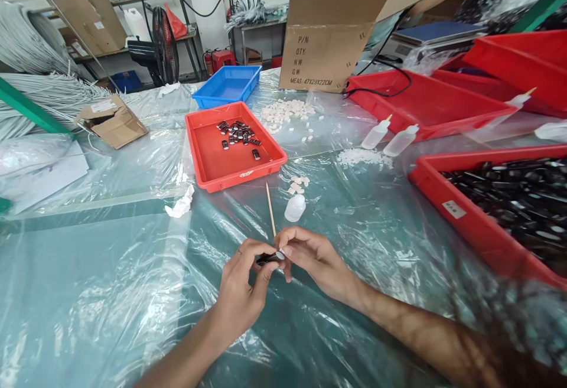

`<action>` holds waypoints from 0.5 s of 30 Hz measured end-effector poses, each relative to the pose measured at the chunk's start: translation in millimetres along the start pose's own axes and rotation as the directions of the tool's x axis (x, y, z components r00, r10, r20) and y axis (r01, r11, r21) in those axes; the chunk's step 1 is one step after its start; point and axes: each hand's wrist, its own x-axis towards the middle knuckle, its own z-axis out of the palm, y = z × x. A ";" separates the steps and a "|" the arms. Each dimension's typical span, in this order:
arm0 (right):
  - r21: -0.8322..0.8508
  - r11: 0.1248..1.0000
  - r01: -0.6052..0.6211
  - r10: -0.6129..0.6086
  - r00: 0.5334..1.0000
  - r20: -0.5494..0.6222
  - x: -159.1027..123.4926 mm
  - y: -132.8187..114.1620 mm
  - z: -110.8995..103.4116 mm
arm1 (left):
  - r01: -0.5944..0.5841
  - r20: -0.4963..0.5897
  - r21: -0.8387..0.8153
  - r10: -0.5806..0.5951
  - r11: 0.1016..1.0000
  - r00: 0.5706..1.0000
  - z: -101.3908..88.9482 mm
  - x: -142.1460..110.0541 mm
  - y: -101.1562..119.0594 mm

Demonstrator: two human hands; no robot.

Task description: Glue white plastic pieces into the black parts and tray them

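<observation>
Both hands meet low in the middle over the plastic-covered table (pixel 110 270). My left hand (pixel 241 290) pinches a small black part (pixel 268 258) between thumb and fingers. My right hand (pixel 310 258) is closed too, holding a thin wooden stick (pixel 270 209) that points up and away, with its fingertips pressing a small white piece against the black part. A small white bottle (pixel 295 207) lies just beyond my hands. A few white pieces (pixel 297 184) lie past it.
A red tray (pixel 208 163) with several black parts sits ahead, a blue tray (pixel 228 85) behind it. Red bins stand right, the near one (pixel 465 217) full of black parts. Two squeeze bottles (pixel 390 135), white piles (pixel 286 113), cardboard boxes (pixel 330 28) and a crumpled tissue (pixel 181 205) lie around.
</observation>
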 end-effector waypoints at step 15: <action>-0.122 0.982 0.142 -0.157 0.980 -0.120 1.1 -0.2 3.2 | 0.160 0.004 -0.166 -0.162 0.973 0.987 1.7 0.8 -6.3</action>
